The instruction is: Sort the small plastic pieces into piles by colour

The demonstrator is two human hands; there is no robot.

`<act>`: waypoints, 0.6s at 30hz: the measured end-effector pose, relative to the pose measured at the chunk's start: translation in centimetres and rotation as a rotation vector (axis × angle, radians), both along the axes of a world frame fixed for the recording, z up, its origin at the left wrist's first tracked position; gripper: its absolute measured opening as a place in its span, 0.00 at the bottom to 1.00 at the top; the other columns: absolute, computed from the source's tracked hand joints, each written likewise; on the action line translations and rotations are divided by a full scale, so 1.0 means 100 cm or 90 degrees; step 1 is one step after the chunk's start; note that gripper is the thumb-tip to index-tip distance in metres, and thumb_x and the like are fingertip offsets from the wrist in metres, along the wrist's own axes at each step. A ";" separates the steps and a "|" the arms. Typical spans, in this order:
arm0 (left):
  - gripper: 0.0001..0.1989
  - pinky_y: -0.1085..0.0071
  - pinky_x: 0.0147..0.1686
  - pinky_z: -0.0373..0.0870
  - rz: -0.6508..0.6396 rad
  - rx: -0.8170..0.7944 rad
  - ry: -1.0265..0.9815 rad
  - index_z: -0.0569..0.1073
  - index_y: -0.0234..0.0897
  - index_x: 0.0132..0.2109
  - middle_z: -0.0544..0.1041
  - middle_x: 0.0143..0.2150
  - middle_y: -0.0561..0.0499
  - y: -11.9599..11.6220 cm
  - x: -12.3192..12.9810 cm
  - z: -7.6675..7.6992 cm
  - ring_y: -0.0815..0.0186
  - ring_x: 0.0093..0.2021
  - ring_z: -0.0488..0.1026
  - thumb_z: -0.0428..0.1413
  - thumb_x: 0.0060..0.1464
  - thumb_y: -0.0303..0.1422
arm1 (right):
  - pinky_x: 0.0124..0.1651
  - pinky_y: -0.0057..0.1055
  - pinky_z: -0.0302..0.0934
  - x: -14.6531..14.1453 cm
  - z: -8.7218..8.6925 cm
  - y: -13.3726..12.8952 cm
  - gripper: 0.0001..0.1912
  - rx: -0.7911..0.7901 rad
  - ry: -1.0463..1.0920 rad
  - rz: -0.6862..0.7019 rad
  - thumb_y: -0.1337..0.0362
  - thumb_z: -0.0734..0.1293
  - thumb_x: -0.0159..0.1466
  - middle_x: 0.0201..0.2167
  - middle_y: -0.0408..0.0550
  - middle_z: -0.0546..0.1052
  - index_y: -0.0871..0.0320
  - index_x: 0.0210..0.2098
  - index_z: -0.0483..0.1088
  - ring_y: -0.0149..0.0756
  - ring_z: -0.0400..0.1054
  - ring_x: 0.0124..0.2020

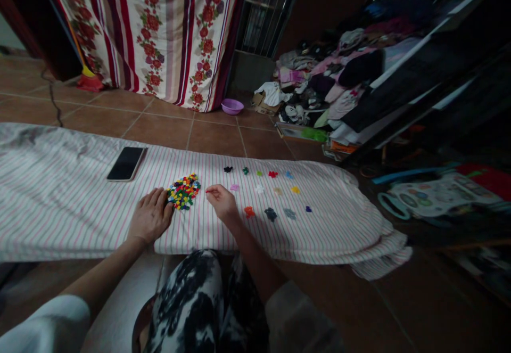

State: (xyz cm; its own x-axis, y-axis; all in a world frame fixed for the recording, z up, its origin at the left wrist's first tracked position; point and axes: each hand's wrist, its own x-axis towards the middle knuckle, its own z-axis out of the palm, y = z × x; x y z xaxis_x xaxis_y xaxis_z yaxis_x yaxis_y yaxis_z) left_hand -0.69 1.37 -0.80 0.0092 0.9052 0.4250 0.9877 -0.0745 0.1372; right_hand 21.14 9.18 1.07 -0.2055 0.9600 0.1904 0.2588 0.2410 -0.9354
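A mixed heap of small colourful pieces (184,192) lies on the striped cloth (80,198). My left hand (151,214) rests flat at the heap's left side, fingers stretched out and touching its edge. To the right of the heap, my right hand (222,201) pinches a tiny red piece (207,190) between thumb and finger. Small single-colour groups are spread further right, among them red pieces (273,174), pink pieces (235,187), white pieces (260,188), orange pieces (249,212) and dark grey pieces (271,214). The exact kind of piece is too small to make out.
A phone (126,164) lies on the cloth behind my left hand. Beyond the surface are a flowered curtain (159,33), a purple basin (232,106) and a red broom (89,80) on the tiled floor. Clothes (319,76) are piled at the back right.
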 end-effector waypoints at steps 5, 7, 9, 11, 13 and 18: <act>0.25 0.52 0.58 0.61 -0.006 0.004 -0.003 0.66 0.31 0.57 0.71 0.57 0.35 0.000 -0.001 0.000 0.50 0.61 0.64 0.40 0.61 0.42 | 0.32 0.30 0.68 0.039 -0.002 0.018 0.10 -0.032 0.029 -0.078 0.58 0.64 0.58 0.27 0.43 0.77 0.54 0.36 0.71 0.34 0.72 0.28; 0.25 0.51 0.58 0.62 -0.013 0.001 -0.002 0.66 0.32 0.57 0.71 0.57 0.35 0.000 -0.002 -0.001 0.50 0.61 0.64 0.40 0.61 0.41 | 0.35 0.31 0.68 0.053 -0.002 0.025 0.11 -0.016 0.048 -0.095 0.57 0.65 0.56 0.28 0.44 0.77 0.55 0.35 0.71 0.35 0.73 0.30; 0.24 0.50 0.58 0.62 -0.024 -0.002 0.003 0.66 0.32 0.56 0.71 0.57 0.35 0.000 -0.003 -0.001 0.50 0.61 0.64 0.41 0.61 0.41 | 0.39 0.32 0.68 0.066 -0.001 0.030 0.12 -0.005 0.063 -0.105 0.56 0.65 0.54 0.29 0.45 0.78 0.56 0.34 0.71 0.36 0.74 0.33; 0.24 0.50 0.58 0.62 -0.028 -0.004 0.011 0.66 0.32 0.56 0.72 0.57 0.35 0.000 -0.003 -0.002 0.50 0.61 0.64 0.41 0.61 0.40 | 0.40 0.33 0.67 0.078 0.000 0.034 0.13 -0.007 0.070 -0.118 0.56 0.66 0.54 0.30 0.46 0.78 0.57 0.34 0.71 0.37 0.74 0.34; 0.24 0.51 0.58 0.62 -0.024 -0.004 0.022 0.66 0.31 0.56 0.71 0.57 0.34 0.000 -0.004 -0.002 0.49 0.61 0.64 0.40 0.61 0.41 | 0.40 0.33 0.67 0.090 0.001 0.038 0.14 -0.013 0.066 -0.137 0.56 0.66 0.53 0.30 0.47 0.78 0.58 0.34 0.71 0.37 0.74 0.34; 0.25 0.53 0.59 0.62 -0.020 0.003 0.040 0.66 0.29 0.56 0.71 0.57 0.34 0.000 -0.004 -0.003 0.49 0.61 0.65 0.39 0.62 0.41 | 0.40 0.33 0.67 0.126 -0.002 0.057 0.15 -0.004 0.059 -0.215 0.56 0.66 0.52 0.31 0.48 0.78 0.59 0.34 0.73 0.36 0.73 0.33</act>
State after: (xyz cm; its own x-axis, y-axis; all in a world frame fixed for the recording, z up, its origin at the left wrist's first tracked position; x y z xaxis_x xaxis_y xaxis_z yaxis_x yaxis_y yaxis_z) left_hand -1.08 1.34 -1.09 0.0645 0.9020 0.4269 0.9915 -0.1062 0.0746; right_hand 33.77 14.87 0.85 0.1416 0.9721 0.1871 0.2370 0.1502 -0.9598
